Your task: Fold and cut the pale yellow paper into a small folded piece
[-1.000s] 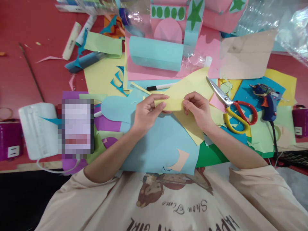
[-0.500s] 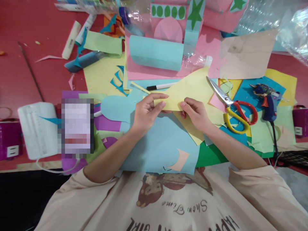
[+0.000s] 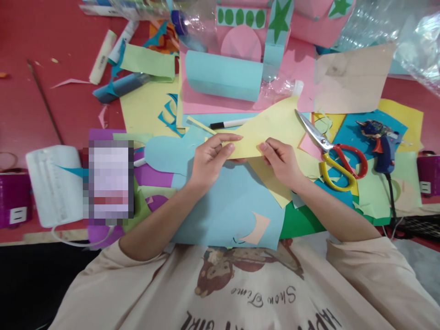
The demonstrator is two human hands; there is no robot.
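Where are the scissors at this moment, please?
In the head view, the scissors lie right of the picture's centre, to the left of the blue glue gun and below the peach-coloured sheet.

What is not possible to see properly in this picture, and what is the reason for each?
All in the head view:
Left hand and right hand: some fingertips, hidden behind the yellow paper they hold.
Pen: right end, hidden by the yellow sheet.
Screen: content, blurred into big blocks.
Purple thing: remainder, cut off by right picture edge.
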